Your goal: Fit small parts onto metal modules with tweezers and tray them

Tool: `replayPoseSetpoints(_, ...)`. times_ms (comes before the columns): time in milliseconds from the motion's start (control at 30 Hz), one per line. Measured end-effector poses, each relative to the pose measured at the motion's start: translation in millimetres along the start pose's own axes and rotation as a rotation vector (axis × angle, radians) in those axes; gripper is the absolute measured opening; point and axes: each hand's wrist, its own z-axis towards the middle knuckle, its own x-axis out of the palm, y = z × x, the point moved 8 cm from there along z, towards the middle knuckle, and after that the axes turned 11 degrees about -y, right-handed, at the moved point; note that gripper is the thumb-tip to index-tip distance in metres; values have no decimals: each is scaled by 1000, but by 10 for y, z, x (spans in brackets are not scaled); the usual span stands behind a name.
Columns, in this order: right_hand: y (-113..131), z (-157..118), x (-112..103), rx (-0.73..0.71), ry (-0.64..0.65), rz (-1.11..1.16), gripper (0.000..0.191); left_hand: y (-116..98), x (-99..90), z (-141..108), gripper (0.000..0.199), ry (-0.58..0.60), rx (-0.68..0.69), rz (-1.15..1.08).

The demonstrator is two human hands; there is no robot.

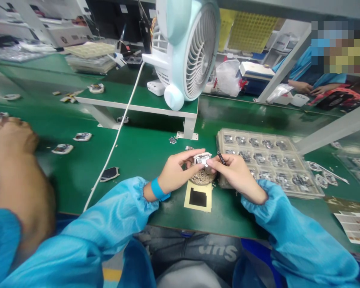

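My left hand (pixel 175 172) is closed around a small white-rimmed electronic casing (pixel 201 160) with silvery parts inside, gripping its left side. On the other side, my right hand (pixel 237 172) touches the casing's edge with thumb and fingertips. A slim black tool with pale lettering (pixel 221 158) is held between its fingers; the tool's tip is hidden. Just below both hands sits a round dish (pixel 202 179) full of tiny metallic parts. Partly under the dish lies a yellow card with a black patch (pixel 198 197).
A compartmented plastic tray (pixel 265 160) of parts stands at right. A fan (pixel 183 52) rests on a raised shelf (pixel 138 105), its white cable (pixel 115 140) crossing the bench. Loose casings (pixel 63 149) lie at left, near a co-worker's arm (pixel 21 180). Another person's hands (pixel 313 88) show behind.
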Motion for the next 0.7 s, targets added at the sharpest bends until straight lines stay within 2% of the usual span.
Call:
replayPoseSetpoints(100, 25, 0, -11, -71, -44, 12, 35, -31, -38, -3, 41, -30, 54, 58)
replayPoseSetpoints(200, 82, -12, -9, -180, -83, 64, 36, 65, 14, -7, 45, 5, -86, -110)
replayPoseSetpoints(300, 82, -21, 40, -192, -48, 110, 34, 121, 111, -10, 46, 46, -217, -323)
replayPoseSetpoints(467, 61, -26, 63, -182, -29, 105, 28, 151, 166, -9, 38, 35, -283, -429)
replayPoseSetpoints(567, 45, -22, 52, -176, -37, 85, 25, 171, 166, -22, 41, 45, -259, -369)
replayPoseSetpoints(700, 103, -35, -2, -230, -106, 3, 23, 118, 113, -21, 34, 31, -109, -37)
